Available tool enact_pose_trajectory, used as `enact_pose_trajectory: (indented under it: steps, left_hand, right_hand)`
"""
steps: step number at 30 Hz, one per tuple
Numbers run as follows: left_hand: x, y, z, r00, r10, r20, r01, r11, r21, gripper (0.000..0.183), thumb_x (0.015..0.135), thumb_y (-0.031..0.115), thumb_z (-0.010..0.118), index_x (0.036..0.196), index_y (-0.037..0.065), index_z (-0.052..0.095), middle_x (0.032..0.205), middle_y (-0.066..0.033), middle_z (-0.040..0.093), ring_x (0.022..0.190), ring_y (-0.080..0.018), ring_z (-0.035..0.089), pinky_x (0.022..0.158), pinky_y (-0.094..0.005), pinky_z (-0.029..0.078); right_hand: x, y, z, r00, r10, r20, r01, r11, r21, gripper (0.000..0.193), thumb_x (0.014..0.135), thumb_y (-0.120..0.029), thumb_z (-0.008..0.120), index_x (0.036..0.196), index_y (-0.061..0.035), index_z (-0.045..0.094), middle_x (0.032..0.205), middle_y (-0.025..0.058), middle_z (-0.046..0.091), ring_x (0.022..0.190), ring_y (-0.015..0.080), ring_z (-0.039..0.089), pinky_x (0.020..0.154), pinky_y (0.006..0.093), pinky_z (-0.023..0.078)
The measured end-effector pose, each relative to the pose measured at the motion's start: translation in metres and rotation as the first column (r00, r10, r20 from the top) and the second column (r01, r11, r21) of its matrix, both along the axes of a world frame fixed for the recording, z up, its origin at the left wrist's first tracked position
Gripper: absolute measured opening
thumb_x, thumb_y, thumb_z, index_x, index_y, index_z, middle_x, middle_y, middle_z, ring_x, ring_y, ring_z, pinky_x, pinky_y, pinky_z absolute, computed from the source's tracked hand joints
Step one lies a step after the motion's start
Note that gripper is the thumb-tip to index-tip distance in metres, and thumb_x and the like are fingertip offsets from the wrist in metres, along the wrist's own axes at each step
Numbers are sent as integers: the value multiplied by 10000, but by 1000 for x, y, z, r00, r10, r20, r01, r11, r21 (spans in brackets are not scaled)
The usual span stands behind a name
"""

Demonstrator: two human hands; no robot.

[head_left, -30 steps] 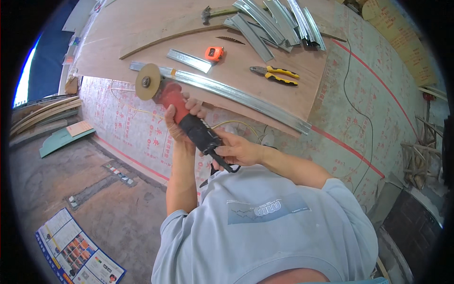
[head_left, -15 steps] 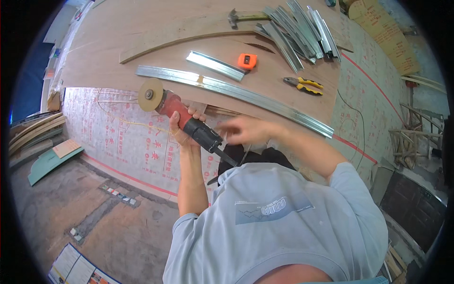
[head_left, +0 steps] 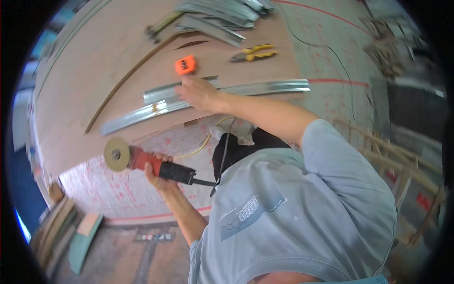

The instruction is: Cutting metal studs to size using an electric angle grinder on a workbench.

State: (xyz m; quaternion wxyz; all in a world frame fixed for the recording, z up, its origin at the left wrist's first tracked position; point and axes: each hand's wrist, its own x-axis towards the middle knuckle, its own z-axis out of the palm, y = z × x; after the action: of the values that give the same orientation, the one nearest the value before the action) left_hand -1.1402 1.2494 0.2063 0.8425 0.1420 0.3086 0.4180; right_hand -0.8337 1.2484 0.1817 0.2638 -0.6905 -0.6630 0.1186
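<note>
In my left hand [head_left: 160,173] is a red and black angle grinder [head_left: 144,160], its tan disc [head_left: 116,155] pointing left, held off the near edge of the board. My fingers wrap round its body. My right hand [head_left: 198,94] reaches over a short metal channel [head_left: 158,93], which it partly covers; blur and the hand itself hide whether the fingers grip it. A long metal channel [head_left: 135,118] lies along the board's near side, passing under my right wrist. Just beyond the right fingers sits an orange tape measure [head_left: 185,65].
On the wooden board [head_left: 94,61] lie yellow-handled pliers [head_left: 255,53], a hammer [head_left: 163,26], a curved wood strip [head_left: 124,75] and several stacked metal channels [head_left: 215,14]. A dark cord [head_left: 338,57] trails at right. A wooden frame [head_left: 392,161] stands on the right.
My right hand has moved from beside the grinder's rear out over the short channel. The grinder has gone lower left and levelled. The view has turned and shifted.
</note>
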Motion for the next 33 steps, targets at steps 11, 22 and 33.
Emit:
enact_pose_trajectory:
  steps: [11,22,33]
  left_hand:
    - [90,-45,27,957,-291,6,290,954,68,456,867,307,701,1181,37,510,927,-109,585,828,-235,594,771,-403,506]
    - [155,-115,110,878,-453,-158,471,875,110,481,866,323,712,1202,40,517,924,-102,591,825,-220,593,758,-377,512]
    - [163,-124,113,856,-496,-145,510,856,84,454,904,327,683,1208,32,518,953,-110,597,849,-231,601,782,-403,529]
  right_hand:
    - [144,-273,-9,931,-206,300,237,969,-70,356,848,-74,602,1202,-52,571,1266,136,576,1181,315,543,1046,458,381]
    - [144,-296,-2,934,-297,201,300,954,15,323,888,-102,526,1201,-35,572,1217,120,593,1195,290,548,1033,437,407]
    - [146,-286,10,946,-228,228,245,968,-48,250,927,-156,509,1093,-19,638,1150,141,637,1137,306,583,978,460,458]
